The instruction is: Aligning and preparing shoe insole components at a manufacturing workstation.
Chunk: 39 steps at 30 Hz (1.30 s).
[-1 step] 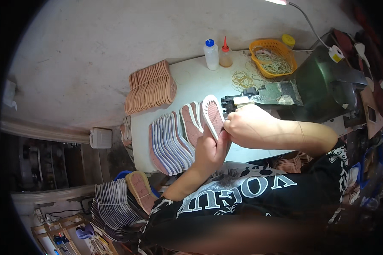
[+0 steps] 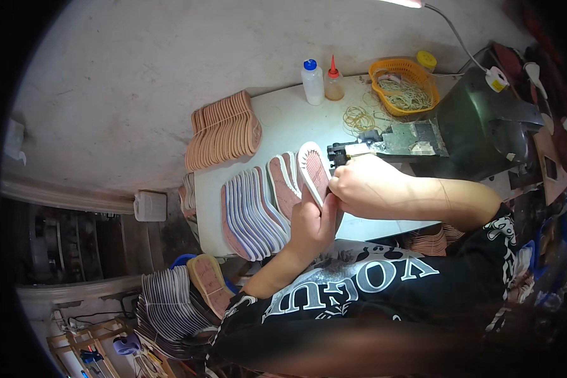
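A pink shoe sole (image 2: pixel 315 165) with a white rim stands tilted in front of me, its rounded end pointing away. My left hand (image 2: pixel 311 220) is closed around its lower part, thumb along the right side. Against the sole's right edge, my right hand (image 2: pixel 362 183) is curled with its fingertips pinched at the rim; the fingers partly hide that edge. Just beyond my right hand is the dark metal head (image 2: pixel 339 153) of a green machine (image 2: pixel 416 137). Left of the held sole lean a few similar white-rimmed soles (image 2: pixel 282 183).
A row of white-edged soles (image 2: pixel 249 211) and a bundle of tan soles (image 2: pixel 223 131) stand on the white table (image 2: pixel 280 104). At the back are a blue-capped bottle (image 2: pixel 312 85), a red-tipped bottle (image 2: pixel 334 85) and an orange basket (image 2: pixel 404 107) of bands. More soles (image 2: pixel 170 305) are stacked lower left.
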Each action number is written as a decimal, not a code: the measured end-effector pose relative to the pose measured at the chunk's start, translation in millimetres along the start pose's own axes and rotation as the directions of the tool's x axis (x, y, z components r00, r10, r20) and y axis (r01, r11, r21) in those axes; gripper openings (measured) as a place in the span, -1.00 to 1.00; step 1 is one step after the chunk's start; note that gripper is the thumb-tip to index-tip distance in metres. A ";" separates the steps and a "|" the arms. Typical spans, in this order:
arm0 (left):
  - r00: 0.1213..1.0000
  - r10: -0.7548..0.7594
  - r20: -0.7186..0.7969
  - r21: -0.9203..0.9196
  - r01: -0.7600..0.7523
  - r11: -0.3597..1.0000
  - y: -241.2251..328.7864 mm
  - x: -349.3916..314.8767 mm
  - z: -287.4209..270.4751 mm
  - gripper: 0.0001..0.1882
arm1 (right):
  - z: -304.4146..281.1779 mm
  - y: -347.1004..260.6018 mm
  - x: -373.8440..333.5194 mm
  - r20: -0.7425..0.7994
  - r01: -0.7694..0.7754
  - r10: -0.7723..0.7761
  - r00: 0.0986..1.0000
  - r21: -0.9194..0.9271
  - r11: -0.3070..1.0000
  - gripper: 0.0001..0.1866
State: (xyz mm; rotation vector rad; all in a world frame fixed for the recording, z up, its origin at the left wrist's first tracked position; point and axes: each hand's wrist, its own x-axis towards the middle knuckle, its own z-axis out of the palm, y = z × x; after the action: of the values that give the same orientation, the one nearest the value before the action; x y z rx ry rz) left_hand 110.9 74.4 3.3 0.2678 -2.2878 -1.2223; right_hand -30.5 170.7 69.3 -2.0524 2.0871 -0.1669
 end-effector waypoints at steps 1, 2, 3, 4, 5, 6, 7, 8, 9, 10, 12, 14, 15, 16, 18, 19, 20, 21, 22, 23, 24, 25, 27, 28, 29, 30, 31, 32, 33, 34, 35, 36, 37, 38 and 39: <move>1.000 0.008 0.007 0.000 -0.008 1.000 -2.9 0.5 1.5 -0.62 | 7.2 3.1 2.9 0.014 0.010 -0.011 1.000 0.028 1.000 -0.84; 1.000 0.010 -0.009 0.018 -0.010 1.000 -5.7 1.1 2.6 -0.65 | 15.0 5.8 6.0 -0.106 0.008 0.001 0.994 0.081 0.997 -0.85; 1.000 0.007 -0.029 0.036 -0.006 0.999 -6.6 1.2 3.2 -0.67 | 19.9 6.9 5.9 -0.108 0.007 0.002 0.994 0.082 0.997 -0.85; 0.987 0.070 -0.142 0.036 -0.066 0.997 -0.9 7.3 5.8 -0.73 | 24.4 7.2 4.5 -0.250 0.014 0.019 0.968 0.129 0.992 -0.86; 0.988 0.068 -0.139 0.036 -0.064 0.997 -2.6 7.2 6.4 -0.73 | 29.3 7.6 3.1 -0.385 0.028 0.042 0.922 0.174 0.984 -0.86; 0.991 0.007 -0.132 -0.032 -0.011 0.999 -6.3 6.4 6.6 -0.73 | 34.5 8.8 2.3 -0.384 0.030 0.042 0.922 0.178 0.984 -0.86; 0.991 -0.055 -0.122 -0.101 0.043 0.994 -10.5 5.3 7.0 -0.73 | 40.0 10.3 1.1 -0.457 0.027 0.077 0.886 0.217 0.976 -0.87; 0.991 -0.060 -0.120 -0.099 0.048 0.994 -15.4 3.3 7.7 -0.73 | 45.3 11.9 0.0 -0.524 0.027 0.116 0.844 0.256 0.966 -0.88; 0.994 -0.059 -0.088 -0.026 0.057 0.998 -20.0 2.0 8.6 -0.73 | 49.8 13.7 -1.4 -0.525 0.023 0.121 0.843 0.259 0.966 -0.88; 0.997 -0.059 -0.055 0.048 0.062 0.997 -21.4 1.6 8.5 -0.73 | 54.1 15.6 -2.9 -0.552 0.033 0.137 0.823 0.286 0.958 -0.87; 0.983 -0.182 0.012 0.011 0.182 0.983 -15.6 0.7 2.5 -0.74 | 56.7 20.3 -5.1 -0.598 0.005 0.185 0.780 0.302 0.953 -0.88; 0.979 -0.203 -0.035 -0.078 0.200 0.977 -17.8 -3.8 4.0 -0.72 | 47.7 30.8 -10.2 -0.515 -0.016 0.259 0.817 0.429 0.903 -0.87; 0.978 -0.205 -0.032 -0.075 0.202 0.977 -21.0 -3.6 6.0 -0.72 | 42.4 28.4 -13.1 -0.515 -0.015 0.261 0.817 0.433 0.901 -0.87; 0.988 -0.134 -0.076 -0.087 0.127 0.988 -24.1 -2.4 7.7 -0.72 | 38.5 24.2 -16.0 -0.478 0.013 0.242 0.844 0.469 0.883 -0.86; 0.991 -0.062 -0.117 -0.095 0.051 0.994 -26.7 -2.2 10.1 -0.72 | 43.0 19.1 -16.2 -0.438 0.074 0.176 0.882 0.496 0.865 -0.82; 0.992 -0.050 -0.120 -0.078 0.040 0.996 -26.9 -2.6 11.2 -0.73 | 50.4 18.6 -14.4 -0.491 0.110 0.132 0.861 0.434 0.894 -0.83; 0.992 -0.036 -0.123 -0.060 0.029 0.998 -26.4 -2.8 11.6 -0.74 | 53.3 15.7 -14.2 -0.502 0.086 0.137 0.854 0.396 0.914 -0.84; 0.992 -0.038 -0.121 -0.058 0.032 0.998 -26.4 -4.4 10.3 -0.74 | 56.0 13.0 -12.8 -0.512 0.064 0.139 0.848 0.359 0.931 -0.85; 0.990 -0.131 -0.042 -0.007 0.131 0.991 -25.4 -6.0 8.2 -0.76 | 53.8 11.3 -12.3 -0.512 0.065 0.140 0.847 0.362 0.930 -0.85; 0.973 -0.226 0.032 0.051 0.225 0.973 -23.6 -6.6 6.5 -0.76 | 48.9 9.3 -12.8 -0.445 -0.013 0.154 0.882 0.305 0.952 -0.87; 0.996 -0.081 -0.030 0.092 0.083 0.992 -16.2 -2.3 8.2 -0.78 | 45.9 7.2 -12.3 -0.376 -0.083 0.171 0.911 0.240 0.967 -0.90; 0.996 -0.082 -0.030 0.094 0.085 0.992 -16.2 -2.7 9.2 -0.78 | 46.6 5.1 -9.9 -0.376 -0.080 0.169 0.911 0.241 0.967 -0.90; 0.993 -0.115 -0.015 0.241 0.115 0.964 -19.6 -4.3 10.8 -0.79 | 50.6 2.1 -4.2 -0.286 -0.211 0.240 0.928 0.128 0.969 -0.91; 0.995 -0.081 -0.052 0.284 0.092 0.954 -24.4 -5.4 12.5 -0.81 | 52.6 3.0 -2.2 -0.286 -0.207 0.236 0.929 0.130 0.970 -0.91; 0.995 -0.083 -0.055 0.288 0.096 0.953 -23.4 -3.6 12.7 -0.81 | 54.5 5.0 0.4 -0.414 -0.151 0.222 0.883 0.197 0.969 -0.89; 0.991 -0.079 -0.105 0.166 0.096 0.981 -18.8 -1.1 12.1 -0.79 | 56.2 5.6 1.4 -0.532 -0.093 0.221 0.817 0.256 0.962 -0.87; 0.984 -0.081 -0.156 0.043 0.089 0.995 -16.3 -0.7 11.3 -0.74 | 58.2 9.8 1.4 -0.595 -0.025 0.193 0.780 0.278 0.960 -0.86; 0.986 -0.030 -0.166 0.024 0.035 0.999 -16.3 -2.7 10.1 -0.76 | 56.8 10.5 -2.2 -0.572 -0.010 0.248 0.782 0.386 0.922 -0.87; 0.985 -0.031 -0.172 0.027 0.036 0.999 -15.8 -2.1 10.1 -0.76 | 53.3 12.6 -4.4 -0.545 0.012 0.291 0.786 0.484 0.875 -0.88; 0.984 -0.011 -0.175 0.014 0.014 1.000 -14.4 -1.4 10.9 -0.76 | 52.2 10.4 -7.2 -0.453 -0.016 0.386 0.804 0.632 0.775 -0.89; 0.984 0.009 -0.178 0.001 -0.009 1.000 -13.1 -0.4 11.7 -0.76 | 55.7 8.2 -9.5 -0.453 -0.012 0.381 0.806 0.631 0.776 -0.89; 0.983 0.008 -0.181 0.003 -0.008 1.000 -11.9 0.5 12.5 -0.76 | 61.6 5.9 -11.9 -0.575 0.031 0.311 0.756 0.507 0.862 -0.90; 0.987 -0.025 -0.159 -0.040 0.019 0.999 -10.6 1.7 13.5 -0.78 | 66.7 3.9 -13.4 -0.681 0.060 0.226 0.696 0.369 0.928 -0.90; 0.989 -0.057 -0.134 -0.083 0.046 0.996 -9.5 3.0 14.7 -0.79 | 70.1 2.6 -14.1 -0.732 0.077 0.202 0.651 0.329 0.941 -0.90; 0.990 -0.090 -0.107 -0.126 0.076 0.989 -7.9 0.8 14.5 -0.80 | 70.7 2.7 -17.4 -0.730 0.077 0.203 0.652 0.331 0.941 -0.90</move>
State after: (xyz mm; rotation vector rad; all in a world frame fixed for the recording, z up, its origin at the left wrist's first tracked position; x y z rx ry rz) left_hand 101.9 80.0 -9.5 0.3806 -2.1159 -1.3482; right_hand -16.9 192.7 1.2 -1.8421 2.2900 -1.5103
